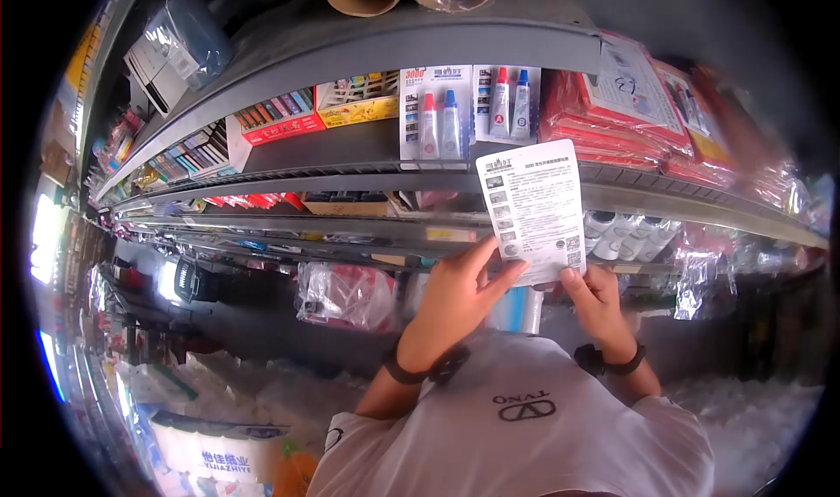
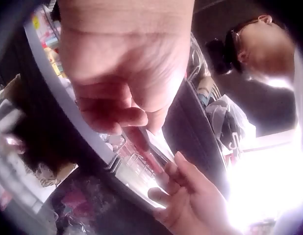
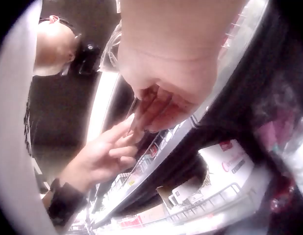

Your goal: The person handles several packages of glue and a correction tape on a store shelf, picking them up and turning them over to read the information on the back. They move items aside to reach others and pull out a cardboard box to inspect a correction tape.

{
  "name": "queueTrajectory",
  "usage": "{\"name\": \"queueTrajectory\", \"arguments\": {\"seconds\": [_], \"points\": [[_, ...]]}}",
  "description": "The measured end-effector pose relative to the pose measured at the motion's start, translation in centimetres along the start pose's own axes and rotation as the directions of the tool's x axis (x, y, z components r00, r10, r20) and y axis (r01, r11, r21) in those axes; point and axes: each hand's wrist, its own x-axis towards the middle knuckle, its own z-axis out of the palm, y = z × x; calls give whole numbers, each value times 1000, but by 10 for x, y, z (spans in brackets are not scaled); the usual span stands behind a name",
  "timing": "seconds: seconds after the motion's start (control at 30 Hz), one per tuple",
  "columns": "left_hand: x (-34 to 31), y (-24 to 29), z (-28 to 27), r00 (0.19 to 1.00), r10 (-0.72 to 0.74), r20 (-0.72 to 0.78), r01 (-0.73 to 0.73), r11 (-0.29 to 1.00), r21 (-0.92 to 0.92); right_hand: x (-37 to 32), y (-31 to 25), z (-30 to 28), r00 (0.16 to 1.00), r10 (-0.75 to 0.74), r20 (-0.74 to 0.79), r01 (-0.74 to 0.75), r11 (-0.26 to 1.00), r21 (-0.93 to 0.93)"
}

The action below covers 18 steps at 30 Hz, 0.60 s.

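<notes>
A white printed card (image 1: 535, 204) with small pictures down its left side and a square code at its lower right is held up before the shelf. The left hand (image 1: 455, 296) pinches its lower left edge, thumb on the printed face. At the lower right corner the right hand (image 1: 597, 304) grips it with the thumb in front. In the left wrist view the left hand (image 2: 127, 73) has curled fingers at the card's edge (image 2: 160, 144). The right wrist view shows the right hand (image 3: 176, 83) with bent fingers; the card is mostly hidden there.
Two carded packs of red and blue tubes (image 1: 440, 121) stand on the shelf (image 1: 350, 160) behind the card. Red plastic-wrapped packs (image 1: 612, 103) are stacked at the right, small boxes (image 1: 278, 116) at the left. Wrapped goods (image 1: 346, 296) lie lower down.
</notes>
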Motion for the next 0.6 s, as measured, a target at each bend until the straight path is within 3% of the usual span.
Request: {"name": "queueTrajectory", "arguments": {"seconds": [0.17,0.27,0.37,0.47,0.6], "points": [[4,-4,6,997,76,-23,-75,997,28,-1,1,-3,1000,5,-27,-4,1000,29],[5,-2,7,999,-24,24,23,1000,15,-2,3,-2,998,3,-55,1,998,64],[7,0,7,999,-28,47,26,999,35,-2,6,-4,998,7,-63,-1,995,95],[8,4,7,996,-18,87,24,997,-74,-4,10,-3,997,17,-75,-6,989,151],[10,0,5,989,51,142,-58,998,40,-3,6,-8,1000,-14,-17,16,996,83]]}}
